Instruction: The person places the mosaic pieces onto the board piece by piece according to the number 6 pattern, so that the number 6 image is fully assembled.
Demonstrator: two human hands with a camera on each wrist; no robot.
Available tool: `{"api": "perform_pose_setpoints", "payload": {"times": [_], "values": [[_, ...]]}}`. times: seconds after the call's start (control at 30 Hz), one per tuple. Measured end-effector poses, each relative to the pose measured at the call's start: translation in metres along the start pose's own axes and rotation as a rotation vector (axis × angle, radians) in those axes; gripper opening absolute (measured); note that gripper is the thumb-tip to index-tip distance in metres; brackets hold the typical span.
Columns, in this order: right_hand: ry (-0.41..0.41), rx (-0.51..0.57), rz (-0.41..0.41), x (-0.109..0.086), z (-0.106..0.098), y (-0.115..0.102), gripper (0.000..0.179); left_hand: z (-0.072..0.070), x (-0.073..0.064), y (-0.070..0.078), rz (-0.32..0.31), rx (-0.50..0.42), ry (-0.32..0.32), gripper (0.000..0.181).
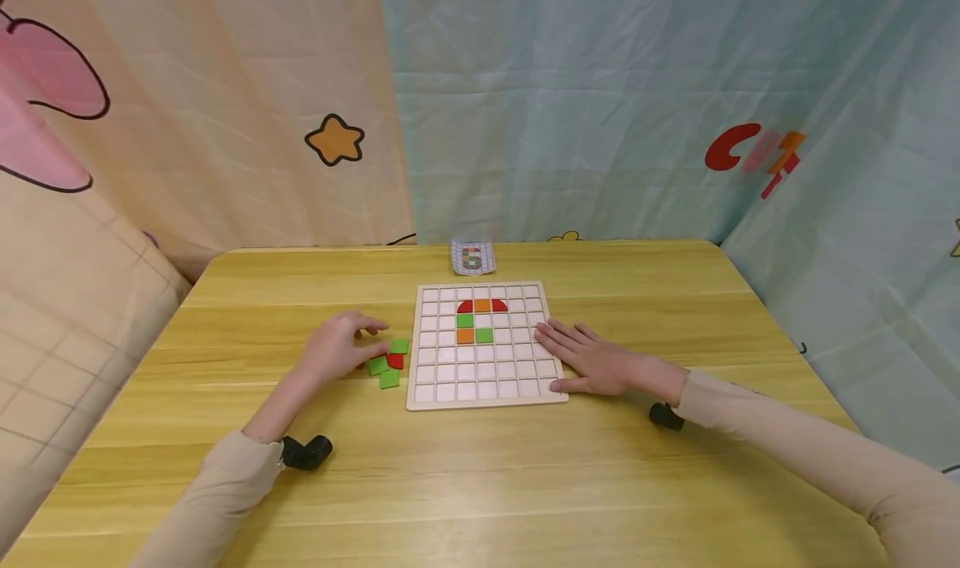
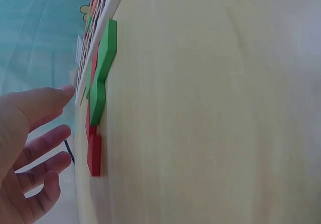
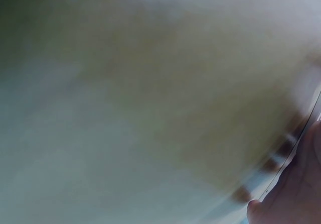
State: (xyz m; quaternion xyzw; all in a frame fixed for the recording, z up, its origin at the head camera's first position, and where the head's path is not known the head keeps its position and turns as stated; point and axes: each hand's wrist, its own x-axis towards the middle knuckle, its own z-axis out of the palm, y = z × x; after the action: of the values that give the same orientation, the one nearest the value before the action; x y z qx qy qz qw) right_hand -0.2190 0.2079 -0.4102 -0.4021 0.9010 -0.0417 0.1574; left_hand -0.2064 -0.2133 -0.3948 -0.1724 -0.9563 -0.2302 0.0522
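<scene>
My left hand (image 1: 336, 350) hovers with loosely bent fingers beside a small pile of tiles left of the board. Thumb and fingers are apart in the left wrist view, and no tile shows between them. The pile has several green square tiles (image 1: 389, 379) and a red round-cornered tile (image 1: 395, 361); red tiles (image 2: 94, 156) lie nearest the hand in the left wrist view. On the white grid board (image 1: 487, 373), red, orange (image 1: 482, 306) and green (image 1: 465, 321) tiles fill several upper cells. My right hand (image 1: 592, 363) rests flat, fingers spread, on the board's right edge.
Behind the board, near the table's back edge, lies a small card (image 1: 472, 258) printed with a coloured grid figure. The wooden table (image 1: 480, 485) meets printed curtains (image 1: 525, 135) at the back. Each wrist wears a black camera (image 1: 306, 453).
</scene>
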Motion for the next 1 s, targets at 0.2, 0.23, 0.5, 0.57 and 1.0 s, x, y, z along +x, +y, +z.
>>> {"api": "perform_pose_setpoints", "payload": {"times": [0.2, 0.23, 0.5, 0.57, 1.0], "values": [[0.003, 0.001, 0.003, 0.0, -0.001, 0.0, 0.083, -0.007, -0.011, -0.012, -0.026, -0.007, -0.006, 0.033], [0.003, 0.001, 0.004, 0.0, -0.001, -0.001, 0.084, -0.008, -0.013, -0.014, -0.031, -0.008, -0.008, 0.033], [-0.003, -0.002, 0.007, 0.0, -0.001, -0.001, 0.083, -0.017, -0.024, -0.025, -0.054, -0.017, -0.03, 0.038], [-0.003, -0.002, 0.008, 0.0, -0.001, -0.001, 0.083, -0.018, -0.026, -0.027, -0.051, -0.006, -0.048, 0.041], [-0.003, -0.018, -0.001, 0.001, 0.001, 0.001, 0.084, -0.019, -0.027, -0.035, 0.006, -0.003, -0.144, 0.032]]}}
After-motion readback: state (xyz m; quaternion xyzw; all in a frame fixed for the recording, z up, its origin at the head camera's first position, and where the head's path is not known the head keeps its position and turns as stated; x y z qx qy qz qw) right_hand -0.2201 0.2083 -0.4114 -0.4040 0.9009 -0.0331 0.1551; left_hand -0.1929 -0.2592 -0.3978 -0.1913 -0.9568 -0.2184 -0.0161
